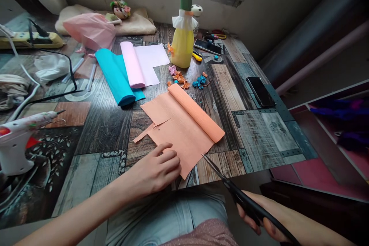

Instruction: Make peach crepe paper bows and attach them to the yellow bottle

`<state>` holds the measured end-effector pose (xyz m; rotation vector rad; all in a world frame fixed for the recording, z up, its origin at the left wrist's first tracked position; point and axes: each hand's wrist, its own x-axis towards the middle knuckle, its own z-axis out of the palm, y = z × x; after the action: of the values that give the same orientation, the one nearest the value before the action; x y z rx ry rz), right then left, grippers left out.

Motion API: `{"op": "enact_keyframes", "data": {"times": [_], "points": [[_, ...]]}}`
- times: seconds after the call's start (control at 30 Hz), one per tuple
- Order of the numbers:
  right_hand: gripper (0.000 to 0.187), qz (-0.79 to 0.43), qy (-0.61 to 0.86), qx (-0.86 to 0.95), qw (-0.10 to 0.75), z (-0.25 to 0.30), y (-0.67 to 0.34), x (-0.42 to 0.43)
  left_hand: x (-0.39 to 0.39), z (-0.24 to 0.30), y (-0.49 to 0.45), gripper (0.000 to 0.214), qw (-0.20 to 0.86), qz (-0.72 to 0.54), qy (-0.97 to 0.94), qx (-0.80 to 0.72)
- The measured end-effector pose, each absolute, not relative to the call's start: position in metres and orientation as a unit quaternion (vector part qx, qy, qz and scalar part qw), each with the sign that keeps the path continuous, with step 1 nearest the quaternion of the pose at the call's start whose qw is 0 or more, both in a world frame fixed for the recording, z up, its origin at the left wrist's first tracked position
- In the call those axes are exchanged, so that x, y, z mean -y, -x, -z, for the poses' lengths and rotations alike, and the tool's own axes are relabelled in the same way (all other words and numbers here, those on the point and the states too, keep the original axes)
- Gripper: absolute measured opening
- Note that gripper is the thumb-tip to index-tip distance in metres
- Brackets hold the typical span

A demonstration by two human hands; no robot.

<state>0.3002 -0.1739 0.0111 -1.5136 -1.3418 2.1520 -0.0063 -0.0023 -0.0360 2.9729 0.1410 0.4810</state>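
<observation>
A partly unrolled sheet of orange crepe paper [184,130] lies on the table, its roll along the far right side. A slit and a narrow loose strip show at its left edge. My left hand [160,167] is at the sheet's near edge, fingers curled over it; the thumb's grip underneath is hidden. In my right hand [259,215] are black scissors [239,196], their tips touching or very near the sheet's right edge. The blades look nearly closed.
Blue [113,78] and pink crepe rolls [132,65] lie behind, beside small paper flowers [181,78] and a yellow-wrapped bottle [182,46]. A phone [260,91] rests near the right edge. A glue gun [17,142] and cables are at left.
</observation>
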Motion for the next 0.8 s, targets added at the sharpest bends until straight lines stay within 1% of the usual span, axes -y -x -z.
{"op": "enact_keyframes", "data": {"times": [0.1,0.23,0.4,0.57,0.8], "points": [[0.070,-0.730,0.507,0.455,0.060,-0.013,-0.299,0.175,0.003,0.041,0.014,0.026,0.076,-0.196,-0.975,-0.070],[0.069,-0.746,0.496,0.441,0.056,-0.010,-0.298,0.180,0.006,0.045,0.022,0.025,0.093,-0.246,-0.960,-0.101],[0.068,-0.783,0.478,0.383,0.110,0.000,-0.296,0.180,0.009,0.047,0.025,0.026,0.107,-0.266,-0.949,-0.131],[0.068,-0.783,0.482,0.362,0.151,0.008,-0.288,0.174,0.012,0.049,0.026,0.024,0.118,-0.279,-0.943,-0.137],[0.070,-0.780,0.484,0.359,0.169,0.016,-0.278,0.166,0.014,0.049,0.026,0.025,0.119,-0.286,-0.939,-0.147]]}}
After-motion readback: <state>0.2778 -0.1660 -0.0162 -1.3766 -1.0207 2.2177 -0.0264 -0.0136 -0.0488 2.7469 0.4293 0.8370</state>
